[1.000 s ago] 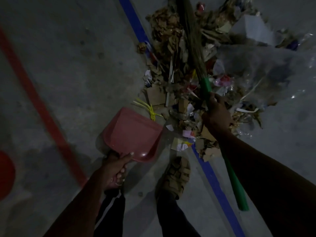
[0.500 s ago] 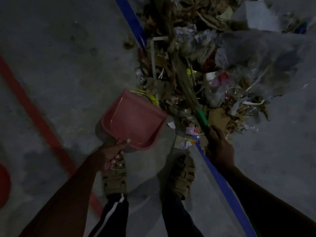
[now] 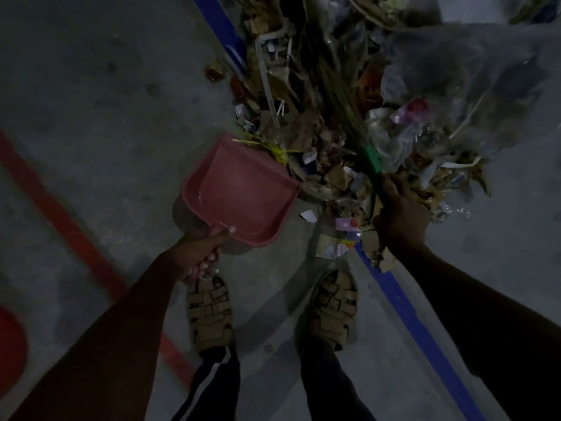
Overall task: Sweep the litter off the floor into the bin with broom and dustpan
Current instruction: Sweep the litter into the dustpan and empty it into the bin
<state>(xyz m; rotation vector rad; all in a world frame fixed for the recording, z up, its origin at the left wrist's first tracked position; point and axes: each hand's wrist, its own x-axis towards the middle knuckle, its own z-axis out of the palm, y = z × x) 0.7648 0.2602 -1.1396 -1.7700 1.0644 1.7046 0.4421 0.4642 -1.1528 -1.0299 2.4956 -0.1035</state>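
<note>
Left hand (image 3: pixel 200 253) grips one dustpan (image 3: pixel 239 189); right hand (image 3: pixel 400 214) grips one broom (image 3: pixel 343 98); one litter heap (image 3: pixel 306 129).

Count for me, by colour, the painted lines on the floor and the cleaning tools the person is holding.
Blue floor lines: 1, the blue line running under the litter heap.
Red floor lines: 1, the red line.
Pink tools: 1, the dustpan, in the left hand.
Green-handled tools: 1, the broom, in the right hand.
Total: 4.
</note>
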